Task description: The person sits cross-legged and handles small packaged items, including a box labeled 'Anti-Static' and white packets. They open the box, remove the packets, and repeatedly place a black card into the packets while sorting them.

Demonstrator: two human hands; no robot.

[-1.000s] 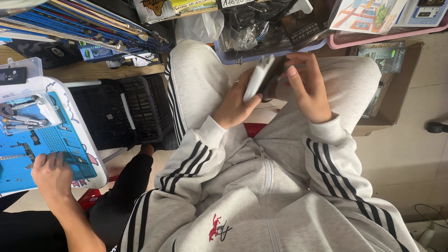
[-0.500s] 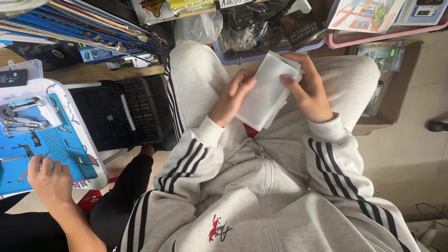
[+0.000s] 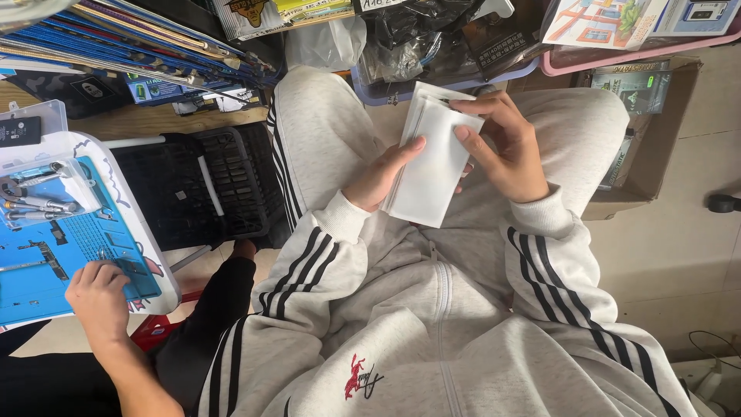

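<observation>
Two hands meet over the lap at upper centre of the frame, both clamped on a stack of flat white packets [image 3: 432, 166]. The left hand [image 3: 382, 179] grips the stack's left edge, thumb lying across the front face and fingers behind it. The right hand [image 3: 505, 150] holds the upper right corner, thumb pressed on the front, fingers curled around the back. The stack stands tilted, its top end leaning toward the upper edge of the frame, and thin edges of several packets show along its upper left side. It hangs above the grey sweatpants [image 3: 324, 147], apart from the cloth.

At lower left, another person's hand [image 3: 99, 297] rests on a blue work mat [image 3: 46, 262] that lies on a white tray [image 3: 158, 262]; small metal tools [image 3: 31, 197] lie near the mat's top. A black slotted crate [image 3: 208, 185] sits between the tray and the lap. A brown cardboard box [image 3: 656, 147] stands at the right edge.
</observation>
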